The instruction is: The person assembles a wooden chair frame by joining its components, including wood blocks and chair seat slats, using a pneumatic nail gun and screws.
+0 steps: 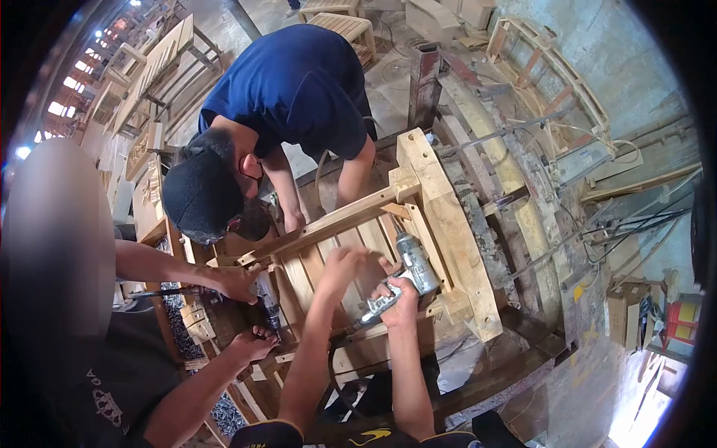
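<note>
Wearer's right hand (402,301): fingers wrapped around the grip of a silver-grey metal pistol-grip power tool (418,263). Tool sits over the end section of a pale wooden frame (340,219), its body just beside a thick, pale wooden end board (452,231). Tool nose points away from the wearer, toward the far rail; whether its tip meets the wood cannot be told. A dark hose (331,364) shows below the grip.

Wearer's left hand (345,267): above the pale wooden slats (295,278) inside the frame, near the tool. Fingers motion-blurred; cannot tell whether spread, pressed together or pinching something.

Across the frame, a co-worker in a navy-blue shirt (291,89) and black cap (202,187) bends low, one hand (294,220) at the far rail; contact unclear.

On the wearer's left, a second co-worker in a dark printed shirt (97,373) has both hands around a partly hidden grey tool (267,302) at the frame's other end. Near those arms: a heap of small grey metal pieces (173,313) in a wooden-sided trough.

Background: slatted wooden furniture (343,30); a curved wooden frame (549,67) near the wall.
</note>
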